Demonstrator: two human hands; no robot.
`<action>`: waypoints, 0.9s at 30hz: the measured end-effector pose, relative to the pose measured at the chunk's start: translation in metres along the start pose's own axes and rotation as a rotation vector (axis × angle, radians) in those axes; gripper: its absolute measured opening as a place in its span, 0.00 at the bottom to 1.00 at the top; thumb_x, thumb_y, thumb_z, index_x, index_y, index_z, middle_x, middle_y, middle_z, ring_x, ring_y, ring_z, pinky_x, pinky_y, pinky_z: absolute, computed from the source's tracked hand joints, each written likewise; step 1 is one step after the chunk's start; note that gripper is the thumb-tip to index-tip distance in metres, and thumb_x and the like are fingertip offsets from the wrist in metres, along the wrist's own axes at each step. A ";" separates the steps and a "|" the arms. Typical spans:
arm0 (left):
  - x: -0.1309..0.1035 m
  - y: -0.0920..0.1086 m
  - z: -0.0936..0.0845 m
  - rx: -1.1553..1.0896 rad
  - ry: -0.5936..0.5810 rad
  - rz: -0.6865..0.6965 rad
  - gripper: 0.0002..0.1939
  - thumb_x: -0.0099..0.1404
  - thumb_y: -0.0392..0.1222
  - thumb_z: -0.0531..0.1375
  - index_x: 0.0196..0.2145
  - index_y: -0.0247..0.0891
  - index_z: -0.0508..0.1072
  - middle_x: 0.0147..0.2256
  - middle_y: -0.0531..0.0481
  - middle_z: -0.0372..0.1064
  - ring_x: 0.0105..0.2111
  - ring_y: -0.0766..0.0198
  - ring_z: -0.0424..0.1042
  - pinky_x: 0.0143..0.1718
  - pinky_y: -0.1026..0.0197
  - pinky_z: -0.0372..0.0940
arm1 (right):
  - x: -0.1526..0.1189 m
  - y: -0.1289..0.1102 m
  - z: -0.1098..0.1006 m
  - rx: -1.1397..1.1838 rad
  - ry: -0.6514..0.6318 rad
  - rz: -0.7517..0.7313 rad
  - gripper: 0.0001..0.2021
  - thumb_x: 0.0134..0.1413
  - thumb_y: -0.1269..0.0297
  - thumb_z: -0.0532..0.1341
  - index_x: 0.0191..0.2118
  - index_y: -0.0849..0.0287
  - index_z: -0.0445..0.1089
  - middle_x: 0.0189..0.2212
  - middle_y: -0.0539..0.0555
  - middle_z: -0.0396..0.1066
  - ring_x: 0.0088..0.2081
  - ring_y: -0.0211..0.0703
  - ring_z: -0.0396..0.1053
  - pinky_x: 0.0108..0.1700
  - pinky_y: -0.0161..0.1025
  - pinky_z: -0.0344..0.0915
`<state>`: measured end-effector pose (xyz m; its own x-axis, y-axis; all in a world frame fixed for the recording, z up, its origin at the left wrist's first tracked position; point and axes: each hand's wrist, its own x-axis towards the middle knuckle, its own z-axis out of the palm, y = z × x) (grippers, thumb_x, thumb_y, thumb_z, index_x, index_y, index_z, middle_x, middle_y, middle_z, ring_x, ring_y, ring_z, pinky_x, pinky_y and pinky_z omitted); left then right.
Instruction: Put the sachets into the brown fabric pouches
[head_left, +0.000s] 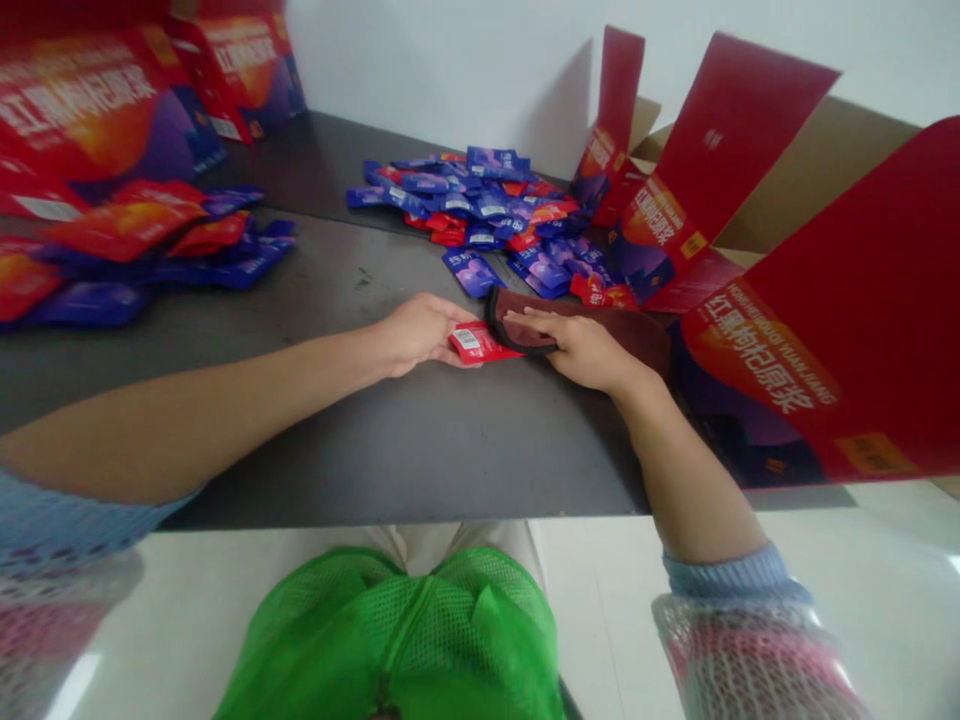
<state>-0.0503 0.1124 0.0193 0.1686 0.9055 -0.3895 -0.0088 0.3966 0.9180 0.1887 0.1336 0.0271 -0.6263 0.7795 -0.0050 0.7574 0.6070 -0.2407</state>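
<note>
So the left hand (420, 335) has a red packet (484, 343) pinched between thumb and fingers, right at the end with the white label. The packet's down near the middle of the counter (450, 430), and its other end disappears at the black-edged opening of a brown cloth (630, 325); can't tell if it's tucked inside or just underneath. The right hand (585, 350) is lying on top of that cloth, fingers stretched out pretty flat, but its thumb is hidden, so I can't say whether that grip is pinching anything. Just behind the hands there's a big messy pile (480, 195) of blue and red packets, with one blue packet (472, 273) lying at its near edge. Another pile (150, 250) sits over on the left, in front of some printed red boxes (90, 110). More red boxes (660, 225) stand on the right, flaps up, the nearest one right beside the cloth.
</note>
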 end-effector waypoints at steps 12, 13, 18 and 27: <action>-0.004 0.002 0.003 -0.010 0.075 -0.016 0.13 0.63 0.20 0.55 0.32 0.29 0.78 0.25 0.46 0.76 0.26 0.63 0.77 0.46 0.52 0.74 | -0.005 0.000 -0.006 -0.008 0.244 0.002 0.39 0.47 0.75 0.55 0.69 0.59 0.63 0.59 0.56 0.74 0.58 0.57 0.74 0.58 0.49 0.69; -0.003 0.002 0.003 -0.023 0.064 -0.013 0.13 0.63 0.21 0.55 0.31 0.29 0.78 0.25 0.46 0.76 0.25 0.63 0.77 0.46 0.52 0.74 | -0.006 -0.008 -0.003 0.005 0.224 -0.039 0.42 0.45 0.75 0.54 0.71 0.59 0.60 0.63 0.56 0.71 0.60 0.56 0.73 0.59 0.49 0.69; 0.002 0.001 -0.002 -0.044 0.019 -0.030 0.16 0.60 0.19 0.55 0.33 0.31 0.80 0.23 0.47 0.76 0.28 0.59 0.79 0.42 0.54 0.76 | -0.008 -0.042 0.009 0.146 0.085 -0.285 0.47 0.38 0.77 0.53 0.71 0.57 0.60 0.68 0.53 0.63 0.68 0.48 0.63 0.66 0.46 0.64; 0.001 0.001 -0.003 -0.026 0.025 -0.017 0.15 0.64 0.20 0.55 0.38 0.28 0.80 0.26 0.44 0.77 0.32 0.56 0.81 0.50 0.45 0.74 | -0.010 -0.027 -0.004 0.031 0.040 -0.287 0.40 0.44 0.87 0.53 0.61 0.47 0.74 0.64 0.45 0.68 0.66 0.45 0.65 0.62 0.43 0.68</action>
<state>-0.0531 0.1144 0.0195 0.1438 0.9018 -0.4076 -0.0318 0.4158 0.9089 0.1752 0.1106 0.0377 -0.8057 0.5828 0.1056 0.5442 0.7988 -0.2565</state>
